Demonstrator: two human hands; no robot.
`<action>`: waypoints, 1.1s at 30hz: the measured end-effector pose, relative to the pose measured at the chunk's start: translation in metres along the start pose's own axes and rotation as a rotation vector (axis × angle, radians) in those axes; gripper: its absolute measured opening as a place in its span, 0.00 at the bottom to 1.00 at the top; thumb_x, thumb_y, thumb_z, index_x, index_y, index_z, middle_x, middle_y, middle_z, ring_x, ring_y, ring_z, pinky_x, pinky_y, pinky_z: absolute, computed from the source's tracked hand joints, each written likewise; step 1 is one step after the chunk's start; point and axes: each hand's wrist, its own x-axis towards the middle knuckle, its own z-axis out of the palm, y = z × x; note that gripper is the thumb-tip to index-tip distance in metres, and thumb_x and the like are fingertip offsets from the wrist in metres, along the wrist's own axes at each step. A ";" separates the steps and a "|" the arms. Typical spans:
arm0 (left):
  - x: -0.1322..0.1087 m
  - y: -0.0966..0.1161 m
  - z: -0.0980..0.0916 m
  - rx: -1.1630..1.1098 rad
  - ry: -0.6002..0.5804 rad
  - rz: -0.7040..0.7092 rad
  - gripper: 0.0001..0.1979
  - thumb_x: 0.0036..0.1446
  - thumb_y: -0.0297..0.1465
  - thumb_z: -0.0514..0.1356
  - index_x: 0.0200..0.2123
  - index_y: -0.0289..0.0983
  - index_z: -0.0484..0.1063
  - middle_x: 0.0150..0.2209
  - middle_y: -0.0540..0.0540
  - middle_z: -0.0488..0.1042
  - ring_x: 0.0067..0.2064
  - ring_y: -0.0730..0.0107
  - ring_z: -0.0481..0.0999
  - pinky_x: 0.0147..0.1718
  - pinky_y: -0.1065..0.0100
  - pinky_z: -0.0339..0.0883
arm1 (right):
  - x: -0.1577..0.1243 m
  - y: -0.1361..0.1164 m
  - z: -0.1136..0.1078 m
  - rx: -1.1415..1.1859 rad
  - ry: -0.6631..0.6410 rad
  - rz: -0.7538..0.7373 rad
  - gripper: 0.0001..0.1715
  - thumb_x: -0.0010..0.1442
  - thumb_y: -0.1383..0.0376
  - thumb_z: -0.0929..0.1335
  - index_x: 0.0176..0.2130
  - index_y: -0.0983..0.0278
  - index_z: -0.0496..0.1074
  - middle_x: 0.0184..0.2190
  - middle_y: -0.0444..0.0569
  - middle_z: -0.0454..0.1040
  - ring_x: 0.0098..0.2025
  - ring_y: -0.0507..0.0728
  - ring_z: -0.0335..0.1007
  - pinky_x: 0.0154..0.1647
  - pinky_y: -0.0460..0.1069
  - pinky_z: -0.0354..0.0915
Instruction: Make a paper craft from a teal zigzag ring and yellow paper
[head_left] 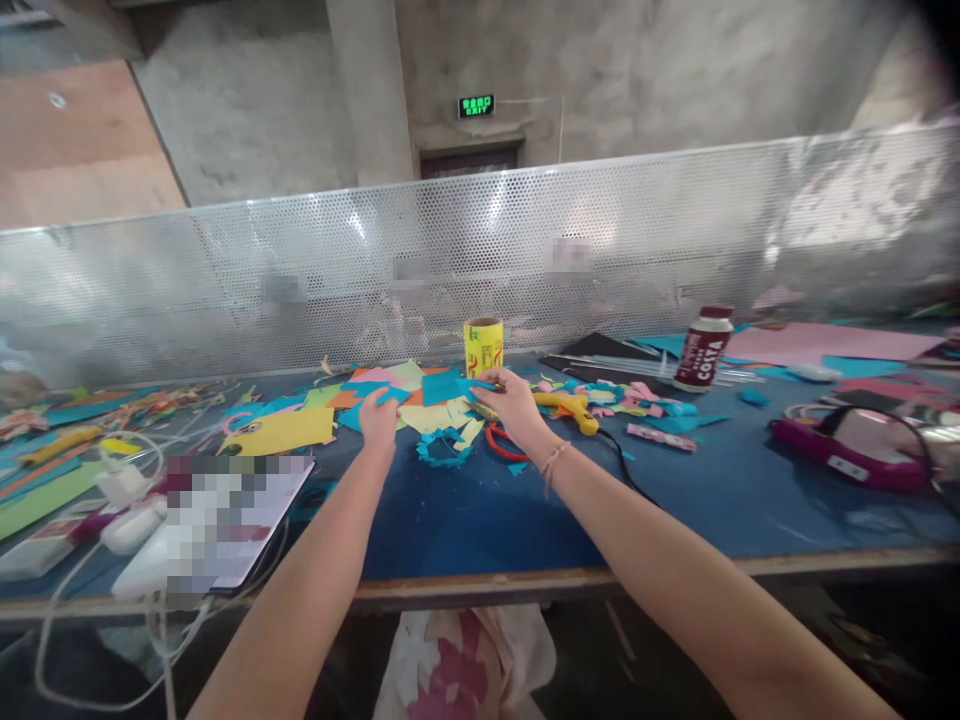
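My left hand (379, 420) is closed in a pinch on a piece of blue paper (388, 393) above the table. To its right, my right hand (512, 405) also pinches, with a bit of blue paper (471, 387) at its fingertips. Red-handled scissors (496, 440) lie below that hand, partly hidden by it. Between the hands are a blue paper square (444, 388), pale yellow scraps (431, 413) and a ring of blue paper cuttings (441, 448). A yellow glue gun (568, 407) with a black cord lies just right of my right hand.
A yellow tape roll (484, 347) stands behind my hands. At right are a maroon-capped bottle (703, 350) and a purple case (847, 455). A tablet (259, 530), white cables (56, 620) and yellow paper (289, 432) lie left. A perforated metal screen (450, 250) borders the back.
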 end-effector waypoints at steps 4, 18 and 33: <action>-0.018 0.019 0.008 0.138 -0.056 0.221 0.16 0.43 0.30 0.58 0.39 0.36 0.70 0.37 0.44 0.72 0.36 0.70 0.70 0.34 0.69 0.62 | -0.001 0.003 0.002 0.020 -0.016 0.015 0.14 0.41 0.62 0.71 0.30 0.65 0.69 0.28 0.46 0.71 0.29 0.51 0.66 0.30 0.47 0.65; -0.108 0.045 0.040 0.244 -0.928 0.237 0.17 0.41 0.43 0.62 0.19 0.32 0.72 0.16 0.50 0.67 0.19 0.77 0.59 0.20 0.71 0.51 | -0.005 -0.003 0.007 -0.332 0.040 -0.242 0.05 0.46 0.70 0.66 0.29 0.63 0.69 0.30 0.47 0.74 0.34 0.54 0.70 0.38 0.50 0.64; 0.024 0.001 -0.029 0.121 -0.178 -0.003 0.18 0.50 0.45 0.45 0.20 0.39 0.63 0.16 0.46 0.65 0.24 0.66 0.66 0.26 0.63 0.55 | 0.011 0.012 -0.007 -0.012 0.021 0.026 0.13 0.41 0.63 0.70 0.31 0.65 0.70 0.29 0.46 0.73 0.29 0.51 0.68 0.30 0.47 0.66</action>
